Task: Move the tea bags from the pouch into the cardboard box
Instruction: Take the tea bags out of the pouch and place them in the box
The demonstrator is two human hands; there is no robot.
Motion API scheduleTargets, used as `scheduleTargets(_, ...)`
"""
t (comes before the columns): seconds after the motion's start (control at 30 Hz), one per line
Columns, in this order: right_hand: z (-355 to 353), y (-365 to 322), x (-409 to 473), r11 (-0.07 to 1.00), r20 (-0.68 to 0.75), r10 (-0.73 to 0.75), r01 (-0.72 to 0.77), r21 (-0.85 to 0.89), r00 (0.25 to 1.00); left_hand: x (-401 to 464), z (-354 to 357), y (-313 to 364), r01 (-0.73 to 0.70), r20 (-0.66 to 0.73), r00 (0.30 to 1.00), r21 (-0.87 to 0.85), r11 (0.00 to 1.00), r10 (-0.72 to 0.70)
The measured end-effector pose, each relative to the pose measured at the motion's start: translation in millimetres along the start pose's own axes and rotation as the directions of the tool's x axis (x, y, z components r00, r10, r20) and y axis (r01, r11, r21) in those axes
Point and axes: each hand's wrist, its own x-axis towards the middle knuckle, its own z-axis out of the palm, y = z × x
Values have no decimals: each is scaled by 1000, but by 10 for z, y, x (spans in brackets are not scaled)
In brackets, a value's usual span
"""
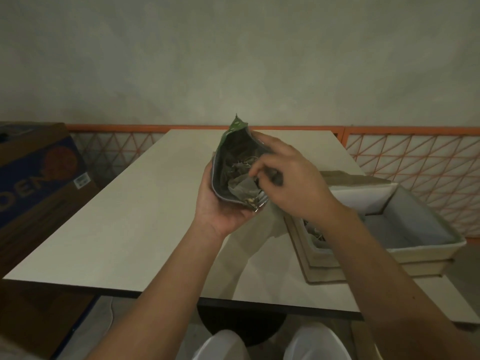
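Observation:
My left hand [220, 209] grips a green foil pouch [233, 144] from below and holds it above the table with its mouth open toward me. Several pale tea bags [240, 187] show inside it. My right hand [288, 178] reaches into the pouch mouth, its fingers curled and pinching a tea bag at the opening. The open cardboard box [415, 224] stands on the table at the right, its lid flap up behind it. A few tea bags [315, 233] lie in its near left corner, partly hidden by my right forearm.
The pale table [124, 224] runs left of my hands, and its dark front edge lies near my knees. A large brown and blue carton [33, 175] stands off the table at the left. An orange lattice rail [415, 162] runs behind, under a plain wall.

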Motion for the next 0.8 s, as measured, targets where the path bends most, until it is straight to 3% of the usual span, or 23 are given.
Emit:
scheduleTargets(0.17,67,-63,-154,935,79,134,-100,-340,988,69,-43,-92,-29,8,1000,-31,999,29)
scheduleTargets(0.3,174,-70,-229,897,26,124,-101,-430,992,84,-19,-149,-39,-18,999,-42,998,38)
scheduleTargets(0.37,168,-38,-251,930,-23,124,-124,-346,992,87,-8,-185,-46,-41,998,-44,998,45)
scheduleTargets(0.5,-60,-17,-270,968,-167,251,-249,33,953,107,42,-228,-87,-54,995,-88,992,82)
scheduleTargets(0.67,-442,-11,-367,820,-286,467,-290,493,837,148,53,-287,-96,-1,995,-195,976,98)
scheduleTargets(0.73,-556,71,-450,809,-317,503,-308,501,805,155,48,-313,-105,8,994,-217,970,110)
scheduleTargets(0.8,-609,196,-549,808,-230,548,-438,395,804,163,43,-342,-97,23,994,-223,970,105)
